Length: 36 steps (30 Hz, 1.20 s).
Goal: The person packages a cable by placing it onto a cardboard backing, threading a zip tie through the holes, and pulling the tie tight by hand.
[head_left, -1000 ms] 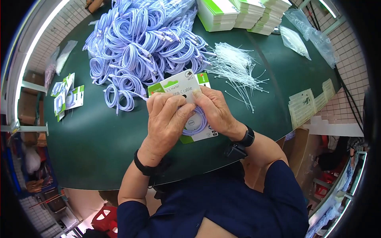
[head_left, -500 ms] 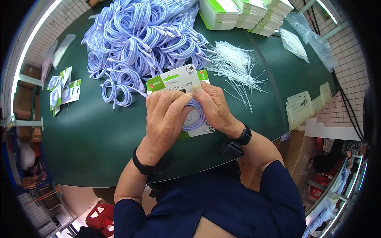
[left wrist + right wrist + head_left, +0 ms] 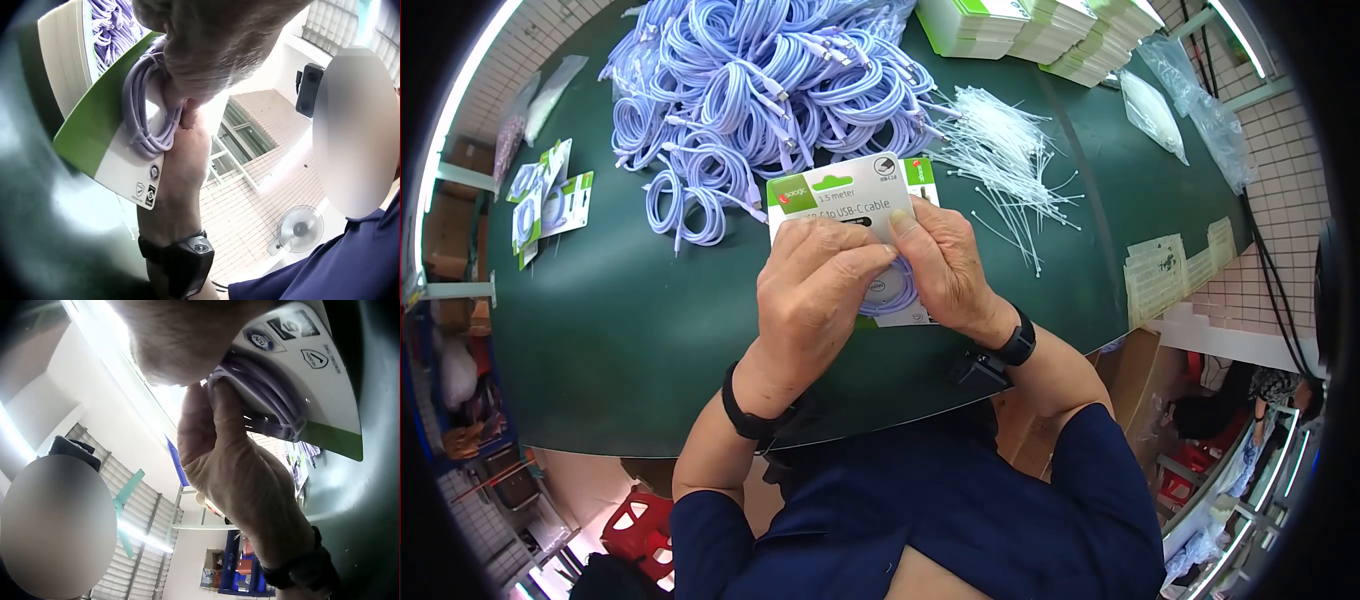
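Note:
Both hands meet at a white and green card [image 3: 840, 190] printed "USB-C cable", above the dark green table's near part. A coiled lilac cable [image 3: 897, 290] lies against the card's lower face, also seen in the left wrist view as a coil [image 3: 134, 106] with thin ties round it. My right hand [image 3: 948, 262] grips the card's right side, thumb on its face. My left hand [image 3: 810, 290] has curled fingers, with thumb and forefinger pinching at the coil's upper edge; the fingertips hide the exact spot. In the right wrist view the cable [image 3: 269, 394] shows between the hands.
Another green and white card [image 3: 920, 175] shows behind the held one. A large heap of lilac cables [image 3: 740, 90] lies ahead, with loose white cable ties [image 3: 1000, 150] beside it. Card stacks [image 3: 970, 30] stand at the back; several cards with cables [image 3: 550, 205] lie left.
The left hand's fingers have shifted, its thumb and forefinger now meeting near the right thumb. The right hand keeps its grip on the card. The head view has moved slightly.

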Motion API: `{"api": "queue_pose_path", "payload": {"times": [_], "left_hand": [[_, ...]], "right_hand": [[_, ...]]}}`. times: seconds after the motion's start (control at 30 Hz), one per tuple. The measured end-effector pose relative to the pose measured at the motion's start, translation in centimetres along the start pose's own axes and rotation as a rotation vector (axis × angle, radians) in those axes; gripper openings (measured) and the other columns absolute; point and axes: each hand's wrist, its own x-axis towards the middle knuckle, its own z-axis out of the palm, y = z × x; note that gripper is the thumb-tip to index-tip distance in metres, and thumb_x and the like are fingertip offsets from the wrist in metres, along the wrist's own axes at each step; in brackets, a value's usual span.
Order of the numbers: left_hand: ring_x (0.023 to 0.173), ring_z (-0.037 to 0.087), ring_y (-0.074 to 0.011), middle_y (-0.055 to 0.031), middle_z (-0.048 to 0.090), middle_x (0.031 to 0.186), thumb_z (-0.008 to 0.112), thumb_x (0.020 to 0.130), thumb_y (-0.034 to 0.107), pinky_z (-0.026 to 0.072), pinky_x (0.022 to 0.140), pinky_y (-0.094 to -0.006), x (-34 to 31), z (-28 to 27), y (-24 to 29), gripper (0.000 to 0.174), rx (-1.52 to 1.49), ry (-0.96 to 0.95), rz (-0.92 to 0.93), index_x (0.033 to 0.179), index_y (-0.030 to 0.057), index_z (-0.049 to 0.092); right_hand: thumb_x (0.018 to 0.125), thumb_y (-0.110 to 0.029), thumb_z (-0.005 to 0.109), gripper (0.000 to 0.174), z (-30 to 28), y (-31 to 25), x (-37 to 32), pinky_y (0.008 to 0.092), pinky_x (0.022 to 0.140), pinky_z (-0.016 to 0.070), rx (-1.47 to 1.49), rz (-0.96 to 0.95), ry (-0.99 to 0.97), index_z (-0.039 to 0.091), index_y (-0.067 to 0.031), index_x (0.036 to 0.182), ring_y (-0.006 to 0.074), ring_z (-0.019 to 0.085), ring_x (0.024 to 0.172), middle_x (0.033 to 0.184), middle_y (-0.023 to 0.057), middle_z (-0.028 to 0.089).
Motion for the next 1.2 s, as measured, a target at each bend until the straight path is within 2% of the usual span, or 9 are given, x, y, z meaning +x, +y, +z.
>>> {"api": "queue_pose_path", "payload": {"times": [0.07, 0.23, 0.33, 0.5, 0.6, 0.7, 0.8, 0.93, 1.2], "left_hand": [[0.091, 0.067, -0.0256, -0.0042, 0.071, 0.096, 0.079, 0.074, 0.003, 0.0513, 0.080, -0.0402, 0.1, 0.3, -0.2, 0.024, 0.043, 0.015, 0.132, 0.097, 0.0050, 0.074], [0.093, 0.070, -0.0246, -0.0039, 0.072, 0.094, 0.080, 0.069, -0.005, 0.0516, 0.081, -0.0381, 0.2, 0.1, 0.2, 0.027, 0.030, -0.063, 0.090, 0.095, 0.0053, 0.077], [0.098, 0.070, -0.0249, -0.0039, 0.073, 0.096, 0.079, 0.069, -0.003, 0.0523, 0.085, -0.0400, 0.1, 0.7, 0.3, 0.028, 0.055, -0.143, 0.248, 0.096, 0.0061, 0.077], [0.101, 0.068, -0.0264, -0.0052, 0.072, 0.107, 0.076, 0.071, 0.007, 0.0535, 0.086, -0.0410, -0.2, 0.6, -0.5, 0.026, 0.033, -0.107, 0.281, 0.096, 0.0047, 0.077], [0.101, 0.068, -0.0267, -0.0055, 0.072, 0.106, 0.077, 0.071, 0.006, 0.0543, 0.085, -0.0408, 0.2, 0.2, -1.2, 0.029, 0.081, 0.113, 0.256, 0.100, 0.0047, 0.078], [0.100, 0.068, -0.0269, -0.0062, 0.071, 0.105, 0.076, 0.071, 0.005, 0.0545, 0.084, -0.0408, 0.4, -0.4, -1.3, 0.032, 0.174, 0.036, 0.237, 0.102, 0.0048, 0.078], [0.099, 0.068, -0.0271, -0.0067, 0.070, 0.105, 0.076, 0.071, 0.005, 0.0546, 0.084, -0.0408, 0.0, -0.2, -1.2, 0.033, 0.211, -0.012, 0.217, 0.104, 0.0045, 0.078], [0.097, 0.067, -0.0273, -0.0073, 0.069, 0.105, 0.075, 0.071, 0.005, 0.0544, 0.084, -0.0409, 0.0, 0.3, -1.2, 0.033, 0.184, -0.036, 0.205, 0.104, 0.0038, 0.076], [0.097, 0.067, -0.0285, -0.0084, 0.068, 0.106, 0.073, 0.073, 0.004, 0.0539, 0.085, -0.0403, -0.4, 0.5, -1.2, 0.032, 0.090, -0.144, 0.188, 0.105, 0.0025, 0.073]], "right_hand": [[0.112, -0.022, 0.045, 0.039, -0.1, -0.2, 0.0, 0.0279, 0.077, 0.0534, 0.011, 0.034, -0.008, 0.069, 0.0068, 0.120, 0.0103, 0.064, 0.087, 0.098, 0.0086, 0.075], [0.111, -0.022, 0.046, 0.038, 0.0, -0.5, 0.3, 0.0276, 0.075, 0.0524, 0.021, 0.079, -0.014, 0.070, 0.0070, 0.116, 0.0098, 0.063, 0.085, 0.094, 0.0078, 0.075], [0.112, -0.022, 0.045, 0.038, -0.3, -0.2, 0.2, 0.0274, 0.075, 0.0522, 0.010, 0.083, -0.019, 0.070, 0.0071, 0.116, 0.0096, 0.063, 0.085, 0.093, 0.0074, 0.074], [0.112, -0.022, 0.045, 0.038, -0.4, 0.5, 0.4, 0.0269, 0.076, 0.0525, 0.020, 0.067, -0.026, 0.069, 0.0072, 0.118, 0.0092, 0.063, 0.087, 0.097, 0.0074, 0.074], [0.113, -0.022, 0.045, 0.038, -0.5, 0.1, 0.7, 0.0266, 0.076, 0.0529, 0.050, 0.072, 0.007, 0.068, 0.0072, 0.120, 0.0091, 0.063, 0.088, 0.099, 0.0076, 0.074], [0.113, -0.022, 0.045, 0.038, -0.5, 0.0, 0.4, 0.0263, 0.077, 0.0533, 0.103, 0.122, 0.030, 0.068, 0.0072, 0.121, 0.0089, 0.063, 0.089, 0.101, 0.0077, 0.074], [0.112, -0.023, 0.047, 0.038, -0.1, 0.1, 0.2, 0.0312, 0.076, 0.0550, 0.068, 0.095, 0.056, 0.070, 0.0068, 0.115, 0.0138, 0.066, 0.084, 0.096, 0.0123, 0.075], [0.113, -0.020, 0.045, 0.036, -0.3, 0.0, 0.1, 0.0265, 0.077, 0.0539, 0.057, 0.068, 0.020, 0.069, 0.0072, 0.121, 0.0090, 0.063, 0.088, 0.100, 0.0079, 0.075], [0.112, -0.018, 0.046, 0.034, -0.3, 0.4, 0.2, 0.0273, 0.074, 0.0531, -0.054, 0.025, 0.011, 0.070, 0.0068, 0.118, 0.0091, 0.063, 0.085, 0.098, 0.0078, 0.074]]}}
